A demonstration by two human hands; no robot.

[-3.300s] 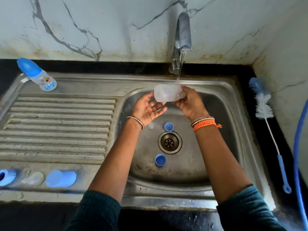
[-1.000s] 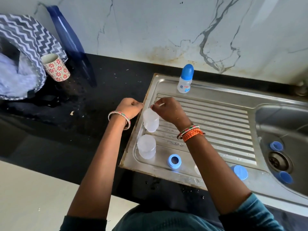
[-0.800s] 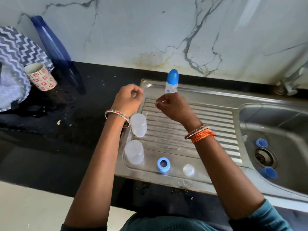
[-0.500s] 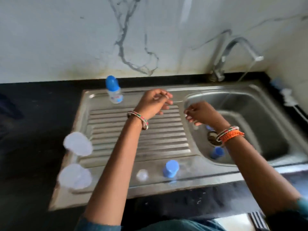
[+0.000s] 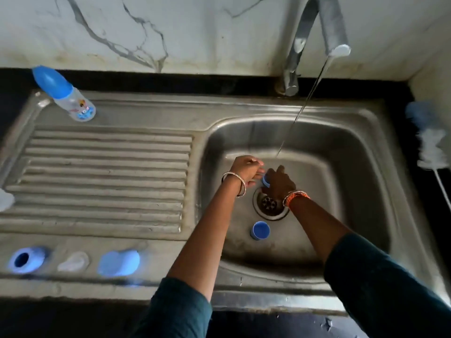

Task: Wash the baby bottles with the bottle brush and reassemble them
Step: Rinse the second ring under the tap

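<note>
Both my hands are down in the sink basin, just above the drain. My right hand pinches a small blue ring at its fingertips. My left hand is right beside the ring with curled fingers; whether it grips the ring is unclear. A second blue ring lies on the basin floor in front of the drain. An assembled baby bottle with a blue cap stands at the drainboard's back left. The bottle brush lies on the counter to the right.
The tap runs a thin stream into the basin behind my hands. On the front ledge lie a blue collar, a clear nipple and a blue cap. A clear bottle body shows at the left edge.
I set the rinsed clear bottle down on the left of the drainboard, then turned back to the sink. Both hands have dropped into the basin and the right one has taken a blue ring.
</note>
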